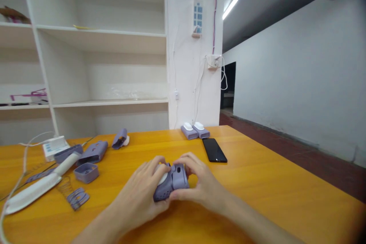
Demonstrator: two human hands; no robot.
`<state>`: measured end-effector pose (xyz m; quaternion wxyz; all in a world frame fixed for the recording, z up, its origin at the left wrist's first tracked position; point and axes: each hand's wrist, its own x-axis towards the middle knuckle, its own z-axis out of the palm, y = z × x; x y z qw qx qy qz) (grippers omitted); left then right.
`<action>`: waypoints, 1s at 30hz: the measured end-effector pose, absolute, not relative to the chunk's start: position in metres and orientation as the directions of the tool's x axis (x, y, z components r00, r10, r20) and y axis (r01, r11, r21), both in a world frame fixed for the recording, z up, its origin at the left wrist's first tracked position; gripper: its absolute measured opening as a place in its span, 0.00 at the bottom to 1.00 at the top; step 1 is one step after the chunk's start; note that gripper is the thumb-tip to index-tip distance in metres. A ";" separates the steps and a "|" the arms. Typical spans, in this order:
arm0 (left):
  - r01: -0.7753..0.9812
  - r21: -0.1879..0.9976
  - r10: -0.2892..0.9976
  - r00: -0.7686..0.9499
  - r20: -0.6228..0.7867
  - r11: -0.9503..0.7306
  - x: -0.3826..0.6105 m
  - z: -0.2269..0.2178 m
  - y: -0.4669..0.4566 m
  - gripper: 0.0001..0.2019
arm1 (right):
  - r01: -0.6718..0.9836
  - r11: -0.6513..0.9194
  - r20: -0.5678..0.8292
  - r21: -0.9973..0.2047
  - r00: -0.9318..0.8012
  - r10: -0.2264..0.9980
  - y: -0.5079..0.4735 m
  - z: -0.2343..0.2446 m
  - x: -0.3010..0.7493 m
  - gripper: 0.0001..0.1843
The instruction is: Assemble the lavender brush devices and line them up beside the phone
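My left hand [143, 188] is wrapped round a purple plastic housing [163, 191] with small holes and a white part on top. My right hand [204, 181] grips a shorter purple plastic cap [180, 178] with a dark slot, thumb below and fingers above. The two parts meet end to end just over the table, with a visible seam between them; whether they are fully joined I cannot tell. My fingers hide parts of both pieces.
A black phone [214, 150] lies right, near two purple housings with white tops [195, 131]. Left are more purple housings [92, 153], a small purple cap [86, 172], a white handled tool [42, 185] with a cord, and a power strip [55, 147]. Shelves [110, 103] stand behind the table [257, 198].
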<state>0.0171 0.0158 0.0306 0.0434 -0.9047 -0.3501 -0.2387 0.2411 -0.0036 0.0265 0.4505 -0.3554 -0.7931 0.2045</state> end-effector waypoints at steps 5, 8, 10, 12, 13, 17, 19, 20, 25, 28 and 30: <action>0.738 -0.026 0.676 0.631 0.381 -0.674 0.018 0.032 0.013 0.21 | 0.336 0.556 0.470 -0.760 -0.306 0.828 0.005 0.010 0.237 0.31; 0.739 -0.087 0.676 0.652 0.342 -0.669 0.021 0.033 0.011 0.19 | 0.327 0.508 0.417 -0.797 -0.311 0.854 0.012 0.001 0.237 0.32; 0.733 -0.104 0.672 0.663 0.329 -0.672 0.023 0.033 0.010 0.18 | 0.304 0.496 0.404 -0.813 -0.319 0.857 0.017 -0.003 0.237 0.33; 0.753 -0.112 0.688 0.643 0.338 -0.648 0.023 0.034 0.010 0.19 | 0.272 0.490 0.400 -0.828 -0.326 0.856 0.021 -0.005 0.238 0.33; 0.774 -0.112 0.707 0.619 0.342 -0.623 0.022 0.034 0.011 0.20 | 0.256 0.486 0.396 -0.835 -0.333 0.856 0.021 -0.005 0.238 0.33; 0.847 -0.116 0.811 0.530 0.246 -0.519 0.021 0.036 0.015 0.23 | 0.257 0.464 0.366 -0.847 -0.351 0.862 0.020 -0.002 0.236 0.32; 0.849 -0.149 0.830 0.528 0.182 -0.507 0.021 0.039 0.018 0.29 | 0.288 0.468 0.361 -0.836 -0.354 0.863 0.018 -0.001 0.234 0.33; 0.846 -0.165 0.831 0.530 0.167 -0.507 0.022 0.040 0.018 0.31 | 0.300 0.475 0.366 -0.827 -0.354 0.861 0.018 -0.001 0.233 0.33; 0.814 -0.173 0.798 0.579 0.168 -0.555 0.018 0.044 0.020 0.30 | 0.278 0.448 0.355 -0.850 -0.328 0.876 0.020 -0.004 0.230 0.35; 0.810 -0.152 0.779 0.586 0.223 -0.566 0.012 0.043 0.020 0.30 | 0.227 0.384 0.307 -0.895 -0.311 0.899 0.021 -0.006 0.230 0.36; 0.805 -0.134 0.763 0.591 0.262 -0.578 0.010 0.041 0.020 0.29 | 0.183 0.360 0.292 -0.915 -0.315 0.903 0.021 -0.007 0.229 0.37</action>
